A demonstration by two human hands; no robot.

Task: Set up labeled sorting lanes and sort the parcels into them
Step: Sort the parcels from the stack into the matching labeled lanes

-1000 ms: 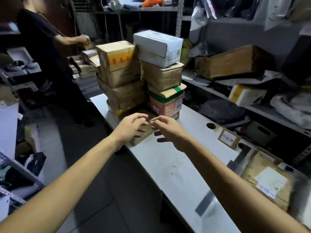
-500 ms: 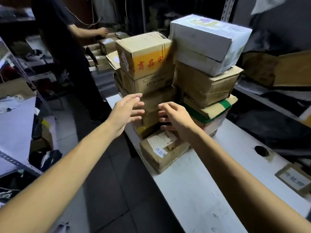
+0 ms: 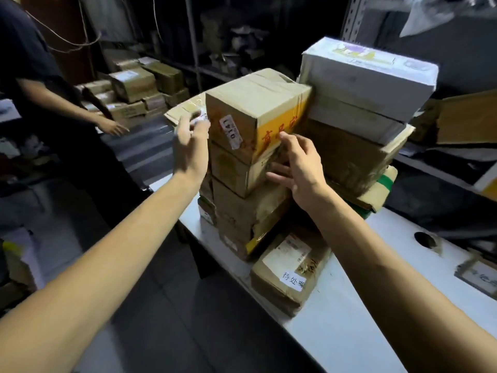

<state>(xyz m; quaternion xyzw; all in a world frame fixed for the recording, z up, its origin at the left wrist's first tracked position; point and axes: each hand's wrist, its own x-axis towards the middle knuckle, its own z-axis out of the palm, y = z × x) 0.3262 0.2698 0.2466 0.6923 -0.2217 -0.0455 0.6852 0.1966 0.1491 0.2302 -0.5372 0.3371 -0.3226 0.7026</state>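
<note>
Closely, left hand (image 3: 191, 149), right hand (image 3: 300, 164) flanking top box (image 3: 255, 103) near corner

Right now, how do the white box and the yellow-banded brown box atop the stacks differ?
The white box looks wider and sits higher; the brown box is narrower and lower. The brown box carries a numbered sticker; the white box shows faint print. Both are closed, topmost parcels.

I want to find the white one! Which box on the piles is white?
The white box, topmost on the right. The boxes under and beside it, like the yellow-banded box, are brown cardboard.
</note>
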